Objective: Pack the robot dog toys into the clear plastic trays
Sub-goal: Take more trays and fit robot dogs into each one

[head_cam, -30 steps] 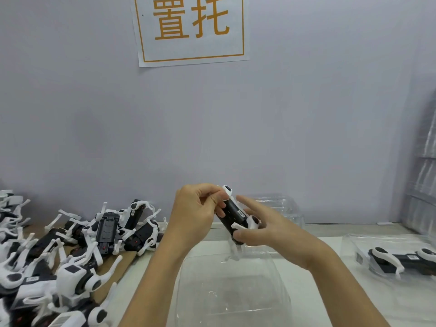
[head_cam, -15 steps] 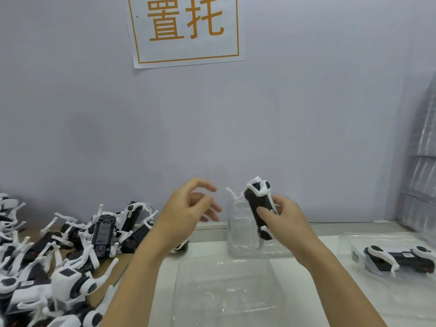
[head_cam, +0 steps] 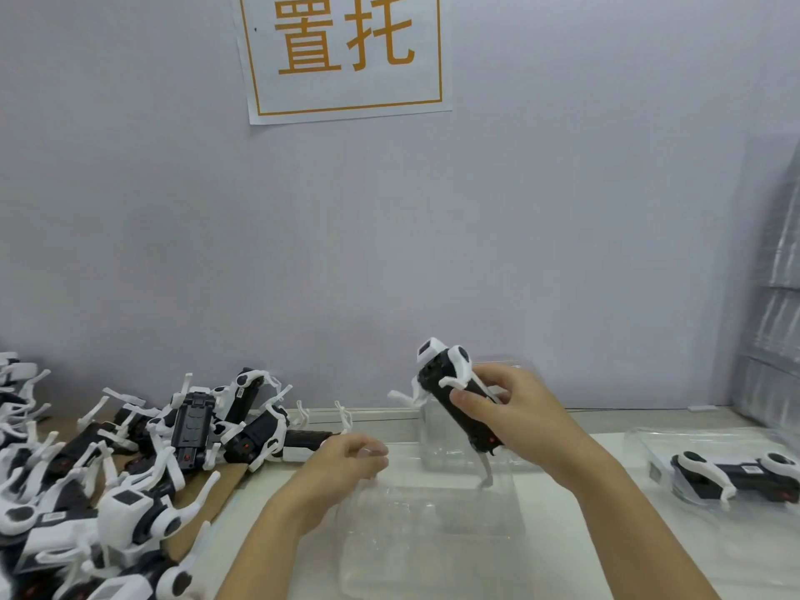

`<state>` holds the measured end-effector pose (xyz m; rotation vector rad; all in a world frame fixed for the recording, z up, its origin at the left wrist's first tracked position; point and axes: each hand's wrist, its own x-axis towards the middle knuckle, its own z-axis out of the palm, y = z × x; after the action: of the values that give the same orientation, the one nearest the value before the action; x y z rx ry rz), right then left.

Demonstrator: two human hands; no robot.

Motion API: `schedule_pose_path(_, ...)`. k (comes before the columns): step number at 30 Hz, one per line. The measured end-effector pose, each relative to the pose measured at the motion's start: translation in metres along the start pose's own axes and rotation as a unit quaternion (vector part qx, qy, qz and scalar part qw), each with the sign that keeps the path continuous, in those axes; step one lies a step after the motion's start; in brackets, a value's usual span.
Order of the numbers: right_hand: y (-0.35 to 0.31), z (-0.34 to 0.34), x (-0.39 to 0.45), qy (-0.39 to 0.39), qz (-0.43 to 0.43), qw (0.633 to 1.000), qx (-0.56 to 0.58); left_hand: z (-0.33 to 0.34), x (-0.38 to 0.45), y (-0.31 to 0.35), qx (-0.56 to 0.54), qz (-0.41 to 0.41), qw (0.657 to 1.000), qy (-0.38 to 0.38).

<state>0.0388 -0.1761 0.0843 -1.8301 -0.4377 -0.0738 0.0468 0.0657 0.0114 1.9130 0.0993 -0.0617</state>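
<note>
Gripping a black-and-white robot dog toy point(head_cam: 456, 404) mid-body, right hand point(head_cam: 517, 415) is raised above the table point(head_cam: 558, 530), fingers and thumb curled round the dark trunk, toy tilted with its white head end up-left and one white leg hanging down just over the empty clear tray point(head_cam: 428, 539) in front of the person; right forearm comes in from bottom right, left forearm from bottom centre; left hand point(head_cam: 346, 463) is low, at the near-left corner of that tray, fingers loosely bent, blurred, cannot tell if it touches the tray rim, it holds nothing that shows; open table surface lies between the front tray and the right-hand tray, and along the near right edge; behind the held toy a small clear box point(head_cam: 450, 452) stands near the wall point(head_cam: 389, 253), contents unclear; on the right a second clear tray point(head_cam: 649, 448) has one robot dog point(head_cam: 744, 474) lying flat in it, legs folded along the body; far right a stack of clear trays point(head_cam: 775, 296) leans against the wall; left side a pile of loose robot dogs point(head_cam: 130, 461) sprawls over brown cardboard point(head_cam: 225, 478), legs sticking out, crowding the left table edge; paper sign point(head_cam: 346, 54) with orange characters on the wall above
</note>
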Motion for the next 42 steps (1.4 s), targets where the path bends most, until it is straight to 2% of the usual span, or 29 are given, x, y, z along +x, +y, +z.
schedule_pose_path(2,-0.001,0.007,0.0,-0.011,-0.011,1.0,-0.014,0.005,0.003,-0.007,-0.081,-0.004,0.997,0.008)
schedule_pose_path(7,0.004,0.037,0.003,0.011,-0.049,0.997,-0.064,0.01,0.005,-0.009,-0.175,-0.014,0.984,0.012)
schedule_pose_path(11,0.013,0.046,0.002,-0.034,-0.046,0.986,-0.154,0.012,0.002,-0.007,-0.159,0.003,0.987,-0.008)
schedule_pose_path(16,0.017,0.043,0.002,-0.088,0.005,0.959,-0.27,0.014,0.009,-0.013,-0.181,0.048,0.981,-0.045)
schedule_pose_path(22,0.014,0.055,-0.001,-0.079,0.016,0.941,-0.33,0.014,0.01,-0.016,-0.179,0.048,0.982,-0.038)
schedule_pose_path(29,0.004,0.052,-0.002,-0.031,-0.048,0.895,-0.443,0.013,0.017,-0.019,-0.149,0.062,0.987,-0.02)
schedule_pose_path(37,0.019,0.059,-0.002,-0.067,0.009,0.914,-0.4,0.014,0.015,-0.019,-0.144,0.042,0.989,0.004)
schedule_pose_path(42,0.022,0.055,-0.001,-0.074,0.02,0.924,-0.375,0.015,0.013,-0.018,-0.171,0.046,0.983,-0.047)
